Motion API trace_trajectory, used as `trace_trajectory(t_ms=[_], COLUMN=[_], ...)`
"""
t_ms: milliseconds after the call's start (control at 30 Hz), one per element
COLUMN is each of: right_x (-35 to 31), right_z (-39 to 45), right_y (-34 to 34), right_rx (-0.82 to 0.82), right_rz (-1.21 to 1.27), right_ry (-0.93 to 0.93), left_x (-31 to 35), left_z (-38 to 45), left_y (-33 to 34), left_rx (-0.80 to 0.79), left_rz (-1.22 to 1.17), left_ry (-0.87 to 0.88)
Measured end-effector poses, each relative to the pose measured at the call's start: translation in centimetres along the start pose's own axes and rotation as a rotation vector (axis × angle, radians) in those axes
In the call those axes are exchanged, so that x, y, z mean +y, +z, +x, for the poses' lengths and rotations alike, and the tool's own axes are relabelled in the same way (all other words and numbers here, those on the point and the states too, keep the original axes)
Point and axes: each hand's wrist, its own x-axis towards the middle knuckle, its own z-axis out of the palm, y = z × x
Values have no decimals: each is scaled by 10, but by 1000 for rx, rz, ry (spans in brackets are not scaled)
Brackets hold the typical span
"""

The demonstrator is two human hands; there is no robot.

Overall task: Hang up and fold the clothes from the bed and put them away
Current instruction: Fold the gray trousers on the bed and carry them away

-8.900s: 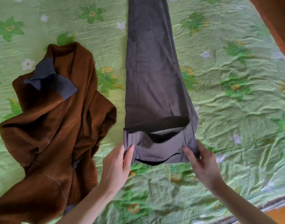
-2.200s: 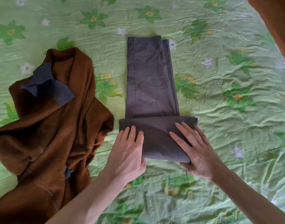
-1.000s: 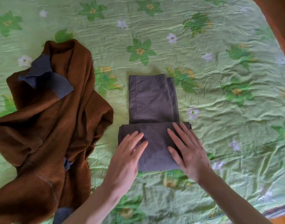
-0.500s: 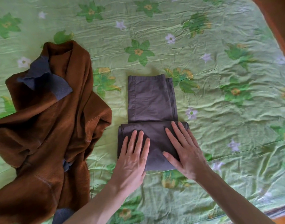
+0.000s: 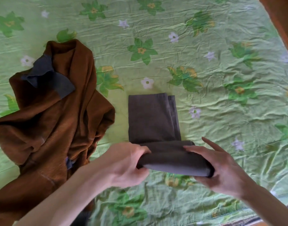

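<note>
The grey trousers (image 5: pixel 154 118), just right of the brown coat (image 5: pixel 55 121) on the bed (image 5: pixel 221 62), are nearly folded, my left hand (image 5: pixel 123 163) and right hand (image 5: pixel 221 168) each gripping the roll's ends, while I judge the coat untouched.

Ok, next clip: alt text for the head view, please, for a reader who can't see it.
Two hands grip the rolled near end of dark grey trousers on a green floral bedspread, the left hand at the roll's left end and the right hand at its right end. A crumpled brown coat lies to the left.
</note>
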Motion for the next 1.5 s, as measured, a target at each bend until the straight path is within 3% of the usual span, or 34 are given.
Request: trace_trajectory(t_ms=[100, 267, 400, 633, 767, 833, 933, 1033, 1133, 1500], right_x=[-2, 4, 15, 33, 26, 23, 18, 18, 18, 9], right_z=[3, 41, 76, 115, 109, 103, 99, 103, 114, 120], right_y=[-15, -6, 20, 50, 51, 52, 59, 58, 53, 28], right_rx=[40, 407, 541, 412, 494, 410, 271, 354, 438, 241], right_rz=[285, 506, 536, 185, -206, -245, 12, 253, 502, 1049], right_ry=[181, 449, 602, 737, 620, 547, 649, 804, 935, 884], left_x=[-16, -41, -44, -50, -48, -43, -41, -53, -61, -60], left_z=[-2, 15, 44, 74, 79, 81, 81, 79, 79, 63], left_y=[-16, -2, 20, 36, 38, 42, 41, 35, 33, 24], left_rx=[40, 632, 815, 740, 850, 895, 862, 787, 694, 443], left_rz=[-345, -667, -910, -852, -802, -846, -955, -1156, -1260, -1677], left_ry=[-35, -180, -363, -454, -475, -522, -658, -689, -578, -470])
